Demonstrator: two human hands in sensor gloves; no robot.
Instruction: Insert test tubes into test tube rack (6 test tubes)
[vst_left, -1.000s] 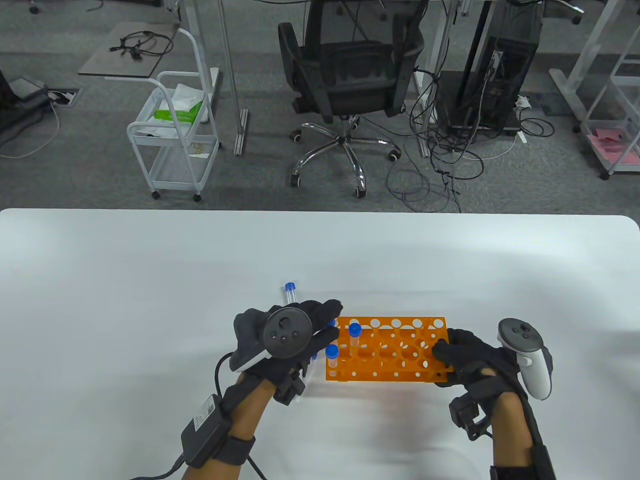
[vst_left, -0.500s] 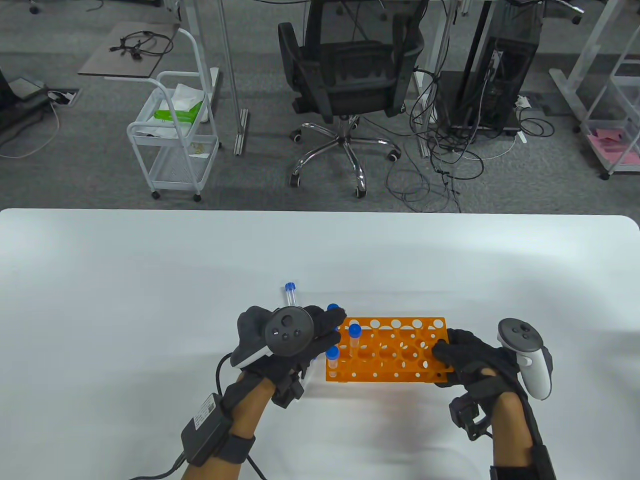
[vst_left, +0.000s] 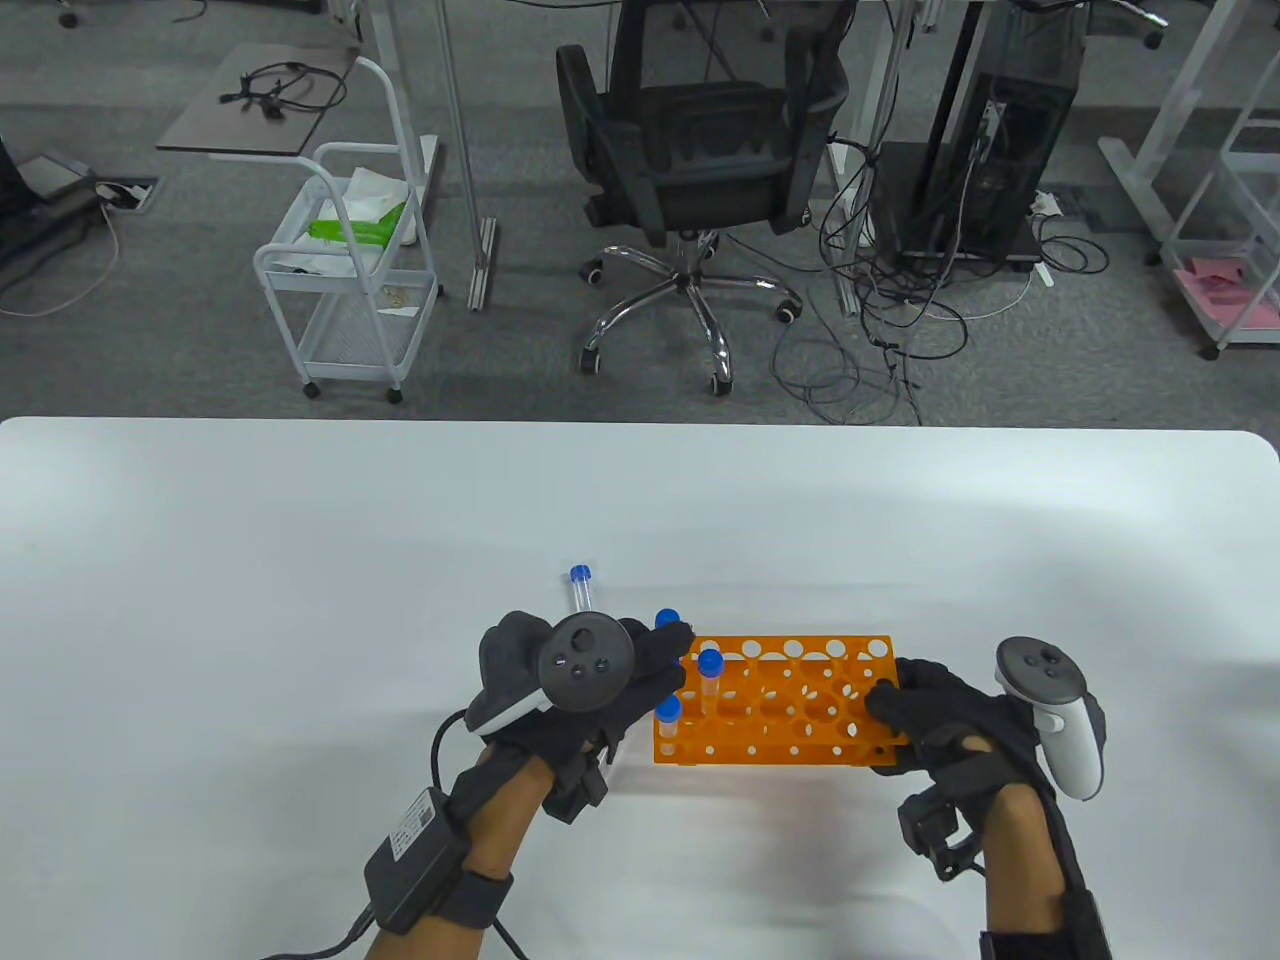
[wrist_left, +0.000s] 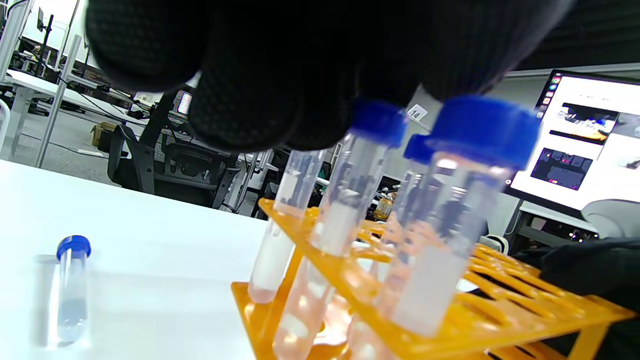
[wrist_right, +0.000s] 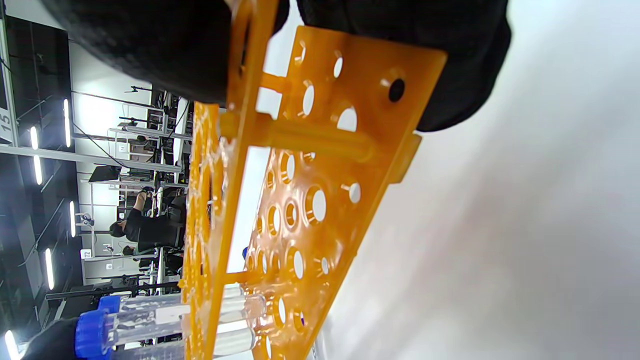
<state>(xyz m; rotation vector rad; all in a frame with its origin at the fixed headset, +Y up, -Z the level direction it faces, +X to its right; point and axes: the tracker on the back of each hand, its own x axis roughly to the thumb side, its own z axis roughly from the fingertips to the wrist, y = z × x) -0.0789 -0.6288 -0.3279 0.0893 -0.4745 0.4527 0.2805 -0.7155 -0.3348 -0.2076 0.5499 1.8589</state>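
The left hand is pinching a tube into the orange rack's left end on the bench; the right hand is gripping its right end. Next: release, then fetching the lying tube.

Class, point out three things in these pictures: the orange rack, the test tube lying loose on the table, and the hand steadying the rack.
orange rack (vst_left: 800, 690): table view, its top plate.
loose test tube (wrist_left: 72, 290): left wrist view, its clear body.
right hand (vst_left: 950, 720): table view, back of the glove.

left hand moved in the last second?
Yes. The left hand has edged right toward the orange rack, now covering more of its left end, while the lone tube on the table stays put.
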